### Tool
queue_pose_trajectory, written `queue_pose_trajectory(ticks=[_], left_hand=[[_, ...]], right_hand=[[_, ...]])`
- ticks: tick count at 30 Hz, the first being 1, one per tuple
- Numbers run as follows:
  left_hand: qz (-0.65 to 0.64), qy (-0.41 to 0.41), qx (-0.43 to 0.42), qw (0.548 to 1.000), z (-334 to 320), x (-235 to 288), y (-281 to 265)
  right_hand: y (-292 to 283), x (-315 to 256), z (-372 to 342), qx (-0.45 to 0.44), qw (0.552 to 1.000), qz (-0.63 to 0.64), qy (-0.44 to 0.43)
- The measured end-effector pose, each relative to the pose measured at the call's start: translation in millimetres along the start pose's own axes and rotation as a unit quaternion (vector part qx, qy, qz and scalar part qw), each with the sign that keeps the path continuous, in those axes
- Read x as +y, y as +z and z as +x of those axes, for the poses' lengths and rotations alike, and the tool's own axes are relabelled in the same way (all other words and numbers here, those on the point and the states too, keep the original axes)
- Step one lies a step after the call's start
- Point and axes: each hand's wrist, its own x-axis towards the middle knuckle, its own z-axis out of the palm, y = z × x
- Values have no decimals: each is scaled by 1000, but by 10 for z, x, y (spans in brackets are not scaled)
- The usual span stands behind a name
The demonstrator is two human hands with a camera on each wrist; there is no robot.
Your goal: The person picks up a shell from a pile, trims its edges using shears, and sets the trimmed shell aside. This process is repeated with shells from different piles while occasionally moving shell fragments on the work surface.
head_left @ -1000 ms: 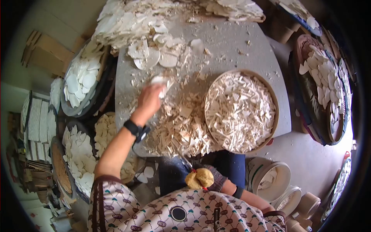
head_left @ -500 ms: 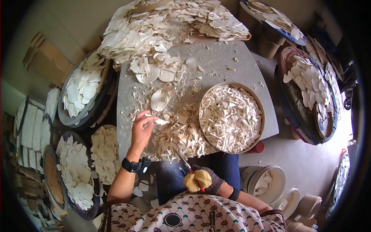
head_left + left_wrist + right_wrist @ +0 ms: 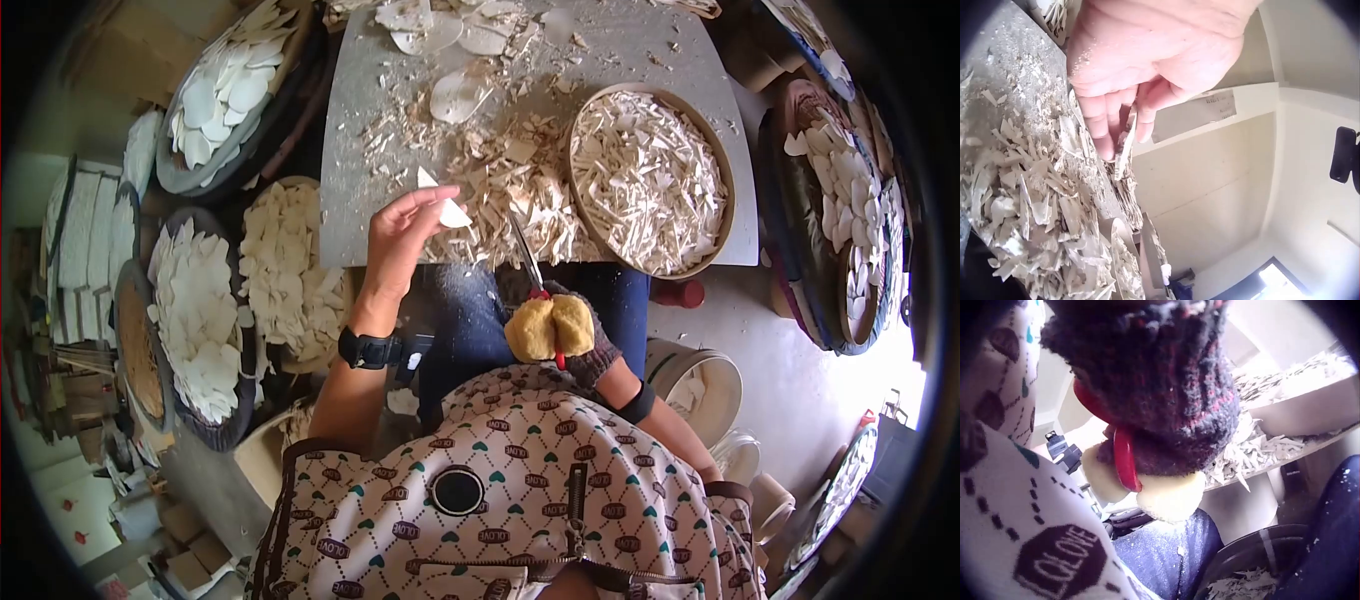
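L grip [image 3: 402, 238]: pinching wht slice [image 3: 454, 215], thin, rough-edged, pointed | R grip [image 3: 594, 348]: gloved, curled rd red-hdl shears [image 3: 528, 256]

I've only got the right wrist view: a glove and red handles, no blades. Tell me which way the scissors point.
Observer: In the head view, the scissors point away from the body, toward the table.
Operator: Now report what the left hand has.
Observer: The left hand pinches a thin white piece.
Operator: Find me a rounded slice on the table.
Observer: One rounded slice lies on the table beyond the left hand, as seen from the person's side.
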Motion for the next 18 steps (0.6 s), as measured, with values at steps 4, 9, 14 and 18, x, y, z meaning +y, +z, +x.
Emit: queue_pose_trajectory(ticks=[4, 9, 14, 18], left_hand=[[26, 1, -1, 1000, -129, -64, 132], [57, -64, -50, 995, -203, -154, 213], [74, -86, -107, 988, -217, -260, 247], [113, -74, -75, 988, -222, -269, 312]], right_hand=[[-199, 99, 106, -73, 995, -59, 18], [-151, 92, 176, -140, 989, -48, 15], [74, 68, 272, -77, 964, 222, 121], [111, 14, 206, -154, 988, 21, 21]])
